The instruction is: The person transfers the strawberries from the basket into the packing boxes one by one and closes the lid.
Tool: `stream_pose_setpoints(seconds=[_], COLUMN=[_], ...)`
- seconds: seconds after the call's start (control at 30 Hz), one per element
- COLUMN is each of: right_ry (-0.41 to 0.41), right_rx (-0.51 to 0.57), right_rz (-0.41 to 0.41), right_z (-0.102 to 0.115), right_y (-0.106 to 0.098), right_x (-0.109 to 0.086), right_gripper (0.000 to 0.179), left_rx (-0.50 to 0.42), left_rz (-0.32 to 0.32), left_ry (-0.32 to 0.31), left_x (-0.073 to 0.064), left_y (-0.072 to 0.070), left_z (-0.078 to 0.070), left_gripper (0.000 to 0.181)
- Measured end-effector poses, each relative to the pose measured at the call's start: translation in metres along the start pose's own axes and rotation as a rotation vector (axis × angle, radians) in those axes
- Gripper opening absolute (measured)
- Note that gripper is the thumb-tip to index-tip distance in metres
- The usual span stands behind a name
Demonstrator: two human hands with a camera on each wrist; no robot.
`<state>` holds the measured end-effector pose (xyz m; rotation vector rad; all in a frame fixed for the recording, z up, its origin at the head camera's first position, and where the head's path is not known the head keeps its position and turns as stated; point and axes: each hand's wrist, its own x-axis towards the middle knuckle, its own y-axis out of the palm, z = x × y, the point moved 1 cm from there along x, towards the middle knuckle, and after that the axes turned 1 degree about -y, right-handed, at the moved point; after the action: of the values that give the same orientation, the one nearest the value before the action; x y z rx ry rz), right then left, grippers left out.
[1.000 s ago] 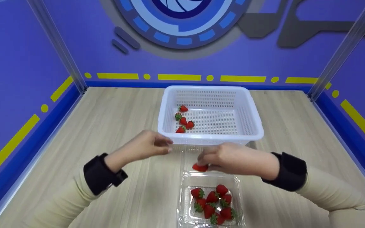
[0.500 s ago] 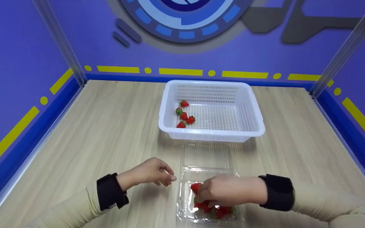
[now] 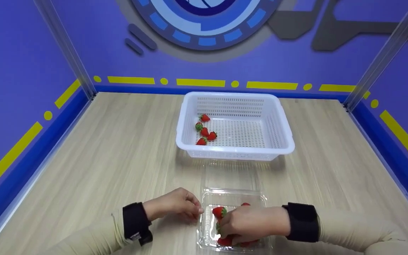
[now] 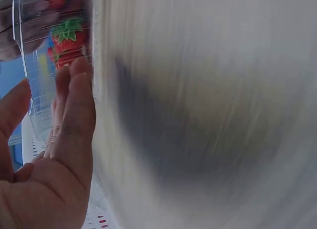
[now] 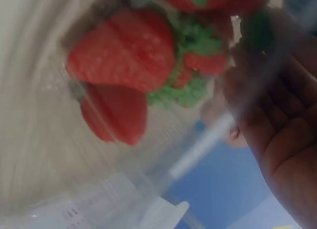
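Observation:
My right hand (image 3: 248, 221) reaches into a clear plastic clamshell box (image 3: 204, 232), its curled fingers around a strawberry whose green leaves (image 5: 258, 30) show at the fingers in the right wrist view; the hand hides much of it. Other strawberries lie about it in the box, one (image 3: 219, 212) at the left and one (image 5: 124, 50) seen through the plastic. My left hand (image 3: 182, 205) is beside the box's left wall, fingers fairly straight and thumb apart, holding nothing. In the left wrist view its fingertips (image 4: 79, 68) are at the wall, before a leafy strawberry (image 4: 68, 34).
Behind the box stands a white perforated basket (image 3: 236, 150), with several strawberries (image 3: 204, 131) along its left side. The box's clear lid (image 3: 230, 177) lies folded back toward the basket. Blue-purple panels (image 3: 204, 71) border the wooden table (image 3: 133, 141).
My right hand has carried a strawberry from over the lid down into the box, among the others. My left hand has come back from near the basket to the box's left side.

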<state>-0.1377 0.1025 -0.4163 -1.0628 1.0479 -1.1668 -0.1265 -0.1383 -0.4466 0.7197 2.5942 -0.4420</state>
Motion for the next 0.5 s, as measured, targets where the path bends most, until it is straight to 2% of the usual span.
stream_pose_setpoints(seconds=[0.17,0.33,0.5], right_ry=[0.004,-0.001,-0.04], right_rx=[-0.017,-0.089,-0.162], right_rz=[0.008,0.012,-0.022], right_z=[-0.0004,0.0007,0.0016], right_y=[0.0046,0.0071,0.0097], right_x=[0.002,0.0039,0.0042], right_gripper=[0.015,0.015,0.013], left_rx=[-0.119,-0.15,-0.172], left_rz=[0.026,0.029,0.044], left_ry=[-0.003,-0.006,-0.011], left_x=[0.0017,0.0026,0.0024], left_y=[0.0039,0.0046,0.0055], left_z=[0.0044,0.0062,0.0074], left_gripper=[0.006,0.005,0.006])
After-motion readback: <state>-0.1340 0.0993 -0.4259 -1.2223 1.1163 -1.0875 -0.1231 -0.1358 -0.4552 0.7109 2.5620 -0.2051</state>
